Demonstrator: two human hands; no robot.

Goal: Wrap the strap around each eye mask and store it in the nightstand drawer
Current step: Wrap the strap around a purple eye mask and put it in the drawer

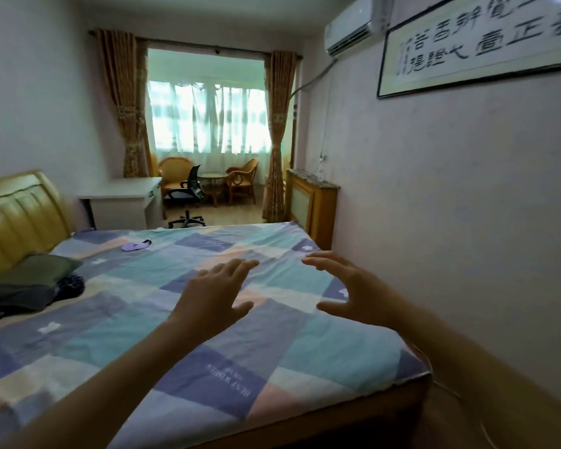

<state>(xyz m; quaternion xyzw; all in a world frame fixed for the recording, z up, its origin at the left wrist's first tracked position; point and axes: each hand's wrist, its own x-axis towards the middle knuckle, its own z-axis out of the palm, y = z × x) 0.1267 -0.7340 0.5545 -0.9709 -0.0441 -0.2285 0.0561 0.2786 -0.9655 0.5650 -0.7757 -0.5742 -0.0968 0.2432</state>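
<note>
A purple eye mask [134, 246] with a dark strap lies flat on the far side of the bed [162, 322], near the headboard. My left hand [216, 294] hovers over the middle of the checked bedsheet with fingers spread, holding nothing. My right hand [347, 286] is raised beside it, fingers apart and empty. Both hands are well short of the mask. No nightstand or drawer is in view.
Folded dark clothes and a green pillow [30, 280] sit at the left by the yellow headboard [17, 218]. A white desk [123, 199] and black office chair [188, 192] stand beyond the bed. A wall runs close along the right, with a wooden radiator cover [311, 205].
</note>
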